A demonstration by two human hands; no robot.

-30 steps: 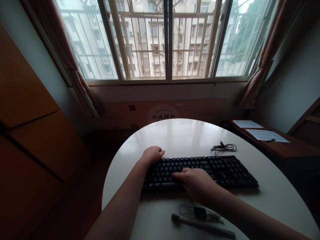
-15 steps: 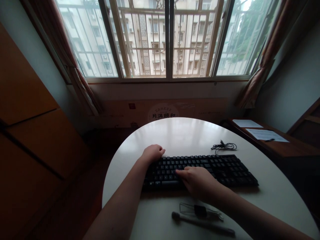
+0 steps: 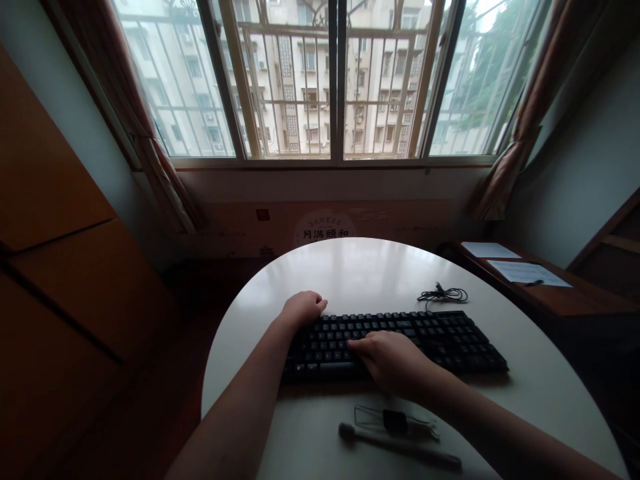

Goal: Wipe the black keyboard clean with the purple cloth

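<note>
A black keyboard [image 3: 330,347] lies flat on the round white table [image 3: 345,267]. My left hand [image 3: 304,308] is closed at its back left corner, fingers curled over the edge. Over the middle keys, my right hand [image 3: 393,357] has its fingers pressed together in a pinch. The fingertips touch or nearly touch the keys, and whatever they hold is hidden or too small to name. In front of the keyboard lies a dark toothbrush [image 3: 400,448], bristles to the left. Beside it is a wire keycap puller [image 3: 395,420] with a black middle.
The keyboard's coiled black cable [image 3: 444,295] rests behind it on the right. A brown side table [image 3: 590,300] with paper sheets [image 3: 529,273] and a pen [image 3: 534,283] stands at the right. Beyond the table is a barred window [image 3: 338,80]; a wooden cabinet [image 3: 55,293] is on the left.
The view has shifted slightly, so the table and everything on it appear a little further left. Both hands keep nearly the same place on the keyboard.
</note>
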